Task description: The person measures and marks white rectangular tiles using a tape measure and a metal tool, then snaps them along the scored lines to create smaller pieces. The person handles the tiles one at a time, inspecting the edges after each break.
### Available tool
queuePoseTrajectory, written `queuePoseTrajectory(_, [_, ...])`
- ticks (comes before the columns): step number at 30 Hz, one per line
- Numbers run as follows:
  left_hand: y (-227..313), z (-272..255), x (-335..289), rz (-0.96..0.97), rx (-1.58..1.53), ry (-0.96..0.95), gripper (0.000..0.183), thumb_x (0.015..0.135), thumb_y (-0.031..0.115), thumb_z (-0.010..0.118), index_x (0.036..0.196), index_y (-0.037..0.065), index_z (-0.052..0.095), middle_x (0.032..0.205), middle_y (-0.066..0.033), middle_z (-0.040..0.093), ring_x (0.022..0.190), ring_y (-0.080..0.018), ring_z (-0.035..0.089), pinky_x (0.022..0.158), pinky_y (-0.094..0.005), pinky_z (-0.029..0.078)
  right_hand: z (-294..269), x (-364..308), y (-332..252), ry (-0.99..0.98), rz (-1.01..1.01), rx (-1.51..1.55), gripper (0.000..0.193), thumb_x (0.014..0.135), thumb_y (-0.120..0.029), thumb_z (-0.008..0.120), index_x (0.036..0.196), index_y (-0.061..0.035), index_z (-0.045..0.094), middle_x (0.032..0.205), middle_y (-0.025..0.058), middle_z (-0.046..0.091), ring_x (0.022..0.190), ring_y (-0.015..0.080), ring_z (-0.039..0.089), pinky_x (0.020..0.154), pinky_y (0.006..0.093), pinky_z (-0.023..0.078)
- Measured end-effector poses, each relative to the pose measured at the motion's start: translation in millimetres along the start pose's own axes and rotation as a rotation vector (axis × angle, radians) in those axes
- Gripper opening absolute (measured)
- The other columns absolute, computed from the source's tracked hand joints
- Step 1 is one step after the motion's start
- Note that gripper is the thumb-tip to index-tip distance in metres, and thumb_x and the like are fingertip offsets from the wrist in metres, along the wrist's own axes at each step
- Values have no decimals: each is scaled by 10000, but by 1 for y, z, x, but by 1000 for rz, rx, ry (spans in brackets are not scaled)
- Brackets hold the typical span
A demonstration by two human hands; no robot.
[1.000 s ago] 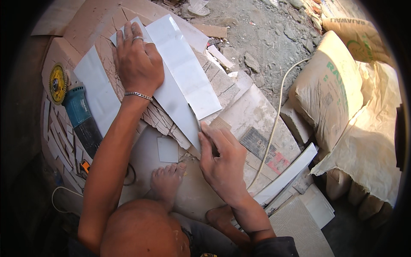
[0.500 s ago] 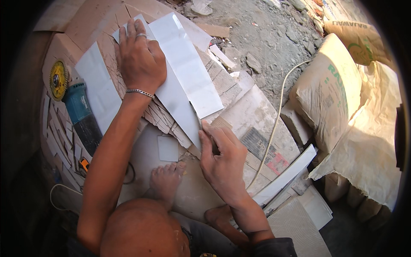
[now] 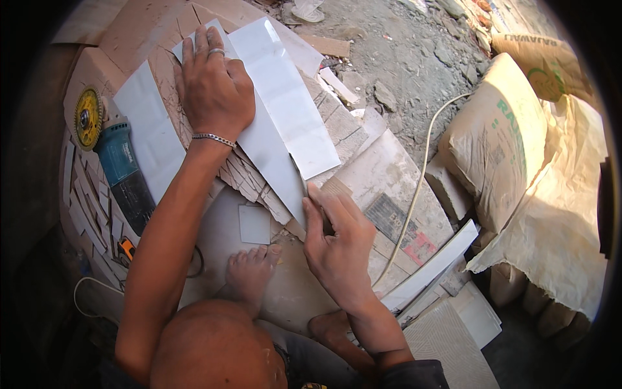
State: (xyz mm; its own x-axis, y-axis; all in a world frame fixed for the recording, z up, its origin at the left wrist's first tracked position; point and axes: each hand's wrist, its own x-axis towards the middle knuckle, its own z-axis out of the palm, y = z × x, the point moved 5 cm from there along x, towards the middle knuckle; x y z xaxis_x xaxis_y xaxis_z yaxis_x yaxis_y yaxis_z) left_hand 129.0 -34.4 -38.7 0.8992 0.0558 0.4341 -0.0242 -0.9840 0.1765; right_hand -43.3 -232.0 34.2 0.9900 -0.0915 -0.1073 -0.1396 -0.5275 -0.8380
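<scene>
My left hand (image 3: pixel 216 91) lies flat, fingers stretched, across the far end of a narrow white tile strip (image 3: pixel 269 155). At the strip's near end, my right hand (image 3: pixel 337 233) is closed in a pinch at its edge. A thin dark line runs from those fingertips along the edge; I cannot tell whether it is a slim tool or a gap. Beside the strip on the right is a wider white tile piece (image 3: pixel 285 97), touching or slightly overlapped. All of this rests on a stack of scored, cut boards (image 3: pixel 253 181).
An angle grinder (image 3: pixel 120 162) with a yellow disc lies left, by another white tile (image 3: pixel 149 129) and several thin offcuts (image 3: pixel 87 201). A pale cable (image 3: pixel 414 194) crosses on the right, near filled sacks (image 3: pixel 495 136). Rubble (image 3: pixel 402 65) covers the far ground. My bare foot (image 3: pixel 253 272) is close by.
</scene>
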Motion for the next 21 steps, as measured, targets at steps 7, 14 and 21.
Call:
queuePoseTrajectory(7, [-4,2,1,-11,-48,-7,607,1006,226,446,1551,-34,504,1650,-201,454,1562,-412,355,1279,-587,236,-1,-2,0,-57,31,-29,255,951,12,712,1204,-14,733,859,160,640,715,336,663,629,410,522])
queuePoseTrajectory(14, [-7,4,1,-3,-56,-11,592,1018,228,421,1539,-36,520,1649,-199,457,1553,-418,369,1276,-586,247,2,1,1,-48,33,-10,250,954,-4,709,1202,-24,733,865,161,641,722,354,668,630,432,530])
queuePoseTrajectory(21, [-5,4,2,1,-57,-3,593,1020,225,417,1541,-40,517,1644,-206,459,1557,-411,362,1286,-559,241,-1,2,-1,-27,35,-9,232,931,22,726,1161,3,747,830,168,656,670,314,652,611,387,511])
